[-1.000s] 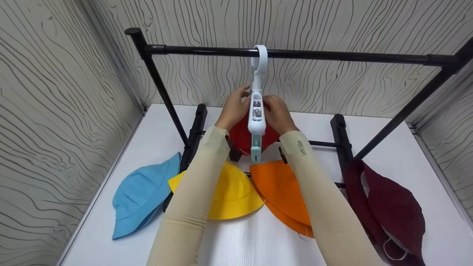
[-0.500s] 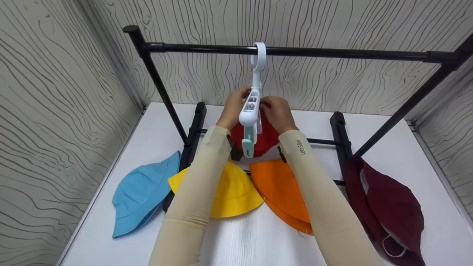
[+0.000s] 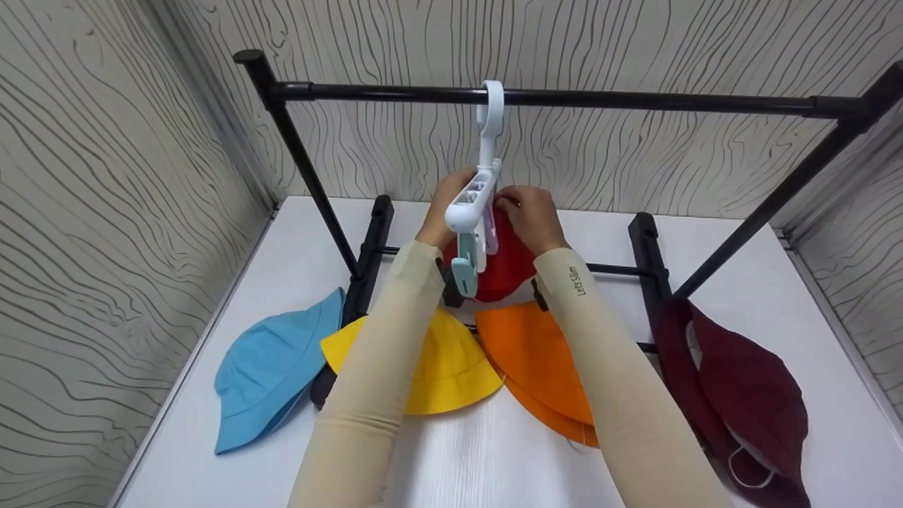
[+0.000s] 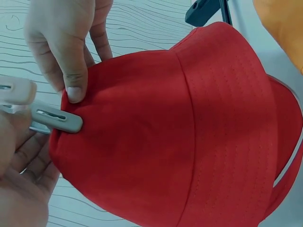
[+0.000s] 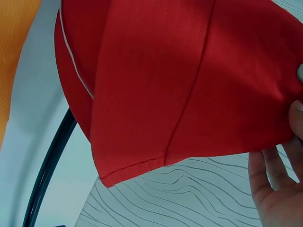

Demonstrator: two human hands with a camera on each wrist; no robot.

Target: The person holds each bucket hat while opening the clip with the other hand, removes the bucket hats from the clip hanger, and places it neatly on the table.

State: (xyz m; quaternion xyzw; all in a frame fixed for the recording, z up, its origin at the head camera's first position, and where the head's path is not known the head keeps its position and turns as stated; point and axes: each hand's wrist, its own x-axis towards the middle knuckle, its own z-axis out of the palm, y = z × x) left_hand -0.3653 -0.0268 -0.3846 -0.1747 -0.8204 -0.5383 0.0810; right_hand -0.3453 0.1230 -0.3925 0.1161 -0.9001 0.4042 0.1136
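Note:
A white folding clip hanger (image 3: pixel 492 113) hooks over a black rail, with a mint-green clip (image 3: pixel 464 264) at its near end. Behind it hangs a red bucket hat (image 3: pixel 511 261), crown up and brim down. My right hand (image 3: pixel 535 217) pinches the crown's top edge, thumb (image 4: pixel 75 87) in front and fingers behind. At the other side of the crown, my left hand (image 4: pixel 23 189) holds a pale clip (image 4: pixel 59 118) whose tip lies over the red fabric. In the head view the hanger partly covers my left hand (image 3: pixel 446 201).
Blue (image 3: pixel 271 370), yellow (image 3: pixel 451 367), orange (image 3: pixel 540 374) and maroon (image 3: pixel 748 402) bucket hats lie in front on the white table (image 3: pixel 451 466). The black rack's posts (image 3: pixel 303 159) and base feet (image 3: pixel 652 257) flank both arms. A patterned wall (image 3: pixel 600 42) stands behind.
The hanger's near end has swung left, so more of the red hat shows beside it. Both hands stay at the crown with little movement.

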